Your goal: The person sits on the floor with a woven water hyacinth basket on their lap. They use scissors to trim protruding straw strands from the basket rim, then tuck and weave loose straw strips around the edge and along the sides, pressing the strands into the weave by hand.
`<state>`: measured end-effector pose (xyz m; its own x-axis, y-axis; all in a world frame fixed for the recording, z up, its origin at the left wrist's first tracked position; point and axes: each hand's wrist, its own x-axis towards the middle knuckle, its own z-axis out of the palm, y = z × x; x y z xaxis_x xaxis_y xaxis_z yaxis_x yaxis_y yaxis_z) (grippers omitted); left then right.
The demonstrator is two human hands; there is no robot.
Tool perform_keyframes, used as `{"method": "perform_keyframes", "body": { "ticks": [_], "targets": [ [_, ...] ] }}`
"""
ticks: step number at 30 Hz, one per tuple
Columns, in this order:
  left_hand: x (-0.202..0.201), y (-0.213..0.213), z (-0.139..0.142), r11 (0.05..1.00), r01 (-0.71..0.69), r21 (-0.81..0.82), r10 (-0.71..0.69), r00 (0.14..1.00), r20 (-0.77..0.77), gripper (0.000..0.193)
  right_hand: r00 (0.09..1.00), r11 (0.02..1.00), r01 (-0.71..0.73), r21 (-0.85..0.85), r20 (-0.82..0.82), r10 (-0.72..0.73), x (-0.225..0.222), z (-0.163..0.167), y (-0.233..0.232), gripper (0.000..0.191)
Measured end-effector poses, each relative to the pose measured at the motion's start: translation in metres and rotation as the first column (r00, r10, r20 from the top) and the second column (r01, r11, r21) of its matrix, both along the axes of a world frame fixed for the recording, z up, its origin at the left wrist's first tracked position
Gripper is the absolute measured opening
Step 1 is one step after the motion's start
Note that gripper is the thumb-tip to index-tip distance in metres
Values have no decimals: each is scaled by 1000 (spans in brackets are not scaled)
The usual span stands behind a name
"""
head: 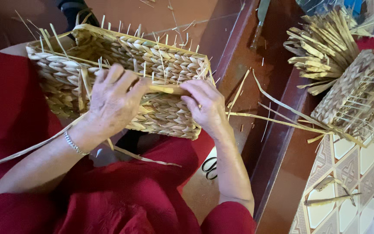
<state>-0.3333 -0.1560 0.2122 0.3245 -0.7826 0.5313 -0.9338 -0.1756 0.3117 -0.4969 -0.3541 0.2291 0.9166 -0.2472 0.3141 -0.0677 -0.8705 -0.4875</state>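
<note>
Woven basket (122, 71), rectangular and plaited from pale dried straw, lying on its side across the person's lap over red clothing (122, 195), its open mouth turned away from the camera and loose strand ends bristling along its rim. Left hand (113, 102) spread over the near wall of the basket, fingers curled onto the weave and a silver bracelet (75, 145) at the wrist. Right hand (206, 106) at the basket's right-hand end, fingers bent and pinching a flat straw strand (165, 89) that runs between the two hands along the upper edge of the wall; both hands closed on the work, the left pressing, the right gripping the strand. Long loose straws (278, 121) trail from the basket's right corner toward the right of the view. Second partly woven basket (351, 91) with upright unfinished stakes resting on a patterned tiled floor (360, 173) at right, a bundle of cut straw (321, 47) just behind it. Scissors (211, 167) on the brown floor beside the right forearm, partly hidden.
</note>
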Motion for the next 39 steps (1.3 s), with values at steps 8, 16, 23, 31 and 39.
{"method": "perform_keyframes", "body": {
  "ticks": [8,16,23,31,39],
  "targets": [
    [-36,-23,-27,944,327,-45,-329,942,-66,42,995,995,99,-5,-17,-99,4,-7,3,18],
    [-24,-88,-79,989,112,-94,-138,926,-353,18,993,993,117,-25,-7,-117,7,-4,4,19],
    [-46,-64,-86,951,216,-219,-272,925,-266,5,986,983,165,-84,12,-164,15,-14,7,12],
    [-15,-36,-53,969,163,-185,-179,981,-77,24,995,968,53,-243,-68,-71,12,-5,8,25],
    [2,-10,-57,991,112,-74,-119,988,-101,20,989,959,140,-246,78,-124,21,-23,10,13]
  ]
}}
